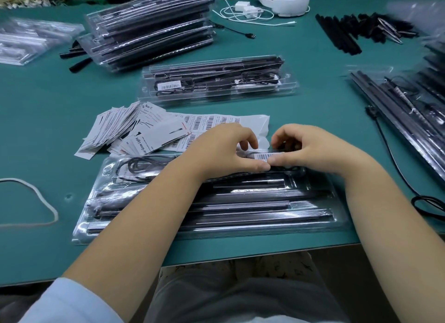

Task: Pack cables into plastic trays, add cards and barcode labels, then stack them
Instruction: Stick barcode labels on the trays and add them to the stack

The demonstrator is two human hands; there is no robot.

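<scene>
A clear plastic tray [216,212] with black bars and a coiled black cable [142,165] lies at the table's near edge. Both hands meet over its far side. My left hand [224,151] and my right hand [305,149] pinch a white barcode label [263,157] between thumbs and fingers, just above the tray. Behind the hands lies a sheet of barcode labels [216,121], and left of it a fanned pile of printed cards [125,127]. A packed tray with a label [216,81] sits farther back.
A tall stack of packed trays [151,26] stands at the back left, empty clear trays [31,38] far left. More filled trays [409,110] lie at right, loose black bars [349,31] at back right. A rubber band [36,197] lies near left.
</scene>
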